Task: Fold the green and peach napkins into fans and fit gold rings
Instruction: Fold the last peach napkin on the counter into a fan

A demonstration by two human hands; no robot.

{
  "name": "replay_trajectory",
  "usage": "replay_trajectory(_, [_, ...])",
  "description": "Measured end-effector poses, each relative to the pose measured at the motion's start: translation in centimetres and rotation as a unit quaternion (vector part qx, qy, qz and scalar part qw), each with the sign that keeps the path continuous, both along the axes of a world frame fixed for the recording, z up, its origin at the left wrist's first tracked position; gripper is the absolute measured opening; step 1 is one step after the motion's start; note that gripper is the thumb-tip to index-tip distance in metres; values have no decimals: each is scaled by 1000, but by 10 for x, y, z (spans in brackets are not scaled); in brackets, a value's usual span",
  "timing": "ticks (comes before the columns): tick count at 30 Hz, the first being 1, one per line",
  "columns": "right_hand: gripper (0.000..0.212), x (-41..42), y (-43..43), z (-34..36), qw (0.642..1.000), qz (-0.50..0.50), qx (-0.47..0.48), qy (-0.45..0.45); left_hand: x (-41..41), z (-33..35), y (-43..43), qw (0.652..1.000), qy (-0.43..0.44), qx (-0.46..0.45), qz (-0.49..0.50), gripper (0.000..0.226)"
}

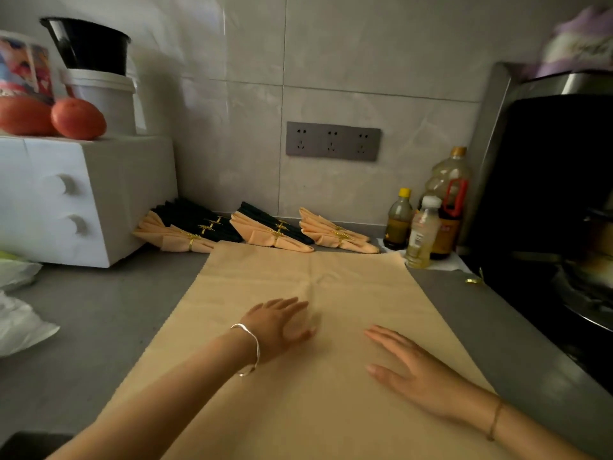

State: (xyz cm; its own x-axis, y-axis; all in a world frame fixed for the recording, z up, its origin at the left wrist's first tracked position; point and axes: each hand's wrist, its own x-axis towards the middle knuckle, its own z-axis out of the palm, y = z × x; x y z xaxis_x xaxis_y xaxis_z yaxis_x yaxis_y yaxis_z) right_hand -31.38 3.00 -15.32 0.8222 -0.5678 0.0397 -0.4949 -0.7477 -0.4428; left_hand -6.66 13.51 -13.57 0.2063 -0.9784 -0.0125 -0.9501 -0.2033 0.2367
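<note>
The peach napkin (252, 280) lies unfolded and flat on the grey counter (99, 327), with its far edge just short of the finished pieces. Faint centre creases show, but no pleats. The left hand (282, 323) rests palm down near the cloth's middle, fingers straight and gripping nothing. The right hand (411, 370) lies flat on the cloth nearer the person, fingers also extended and empty.

Progress: three groups of finished fans (272, 232) lie against the back wall. Each group pairs peach cloth with dark cloth that reads near black in this light, and each is bound with gold rings. The spread napkin is judged to be at the smoothing step. Pleating, pairing with a dark napkin and ringing remain. One loose gold ring (472, 279) lies on the counter to the right, well apart from the hands.

Containers: a clear bottle (423, 234) holds pale yellow liquid. A large bottle (447, 200) holds amber liquid. A small yellow-capped bottle (398, 220) holds dark liquid. A black tub (89, 44) sits in a white bucket (102, 97) on top of the white appliance (83, 194). The contents of both cannot be seen.
</note>
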Motion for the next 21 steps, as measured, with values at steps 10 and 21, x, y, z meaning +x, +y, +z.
replay_trajectory(10, [91,-62,72,-5,981,80,-113,135,-74,-28,95,993,-61,-11,-101,95])
replay_trajectory(21, [62,-65,78,-3,975,87,-155,137,-69,-35,112,988,-76,-28,-130,80])
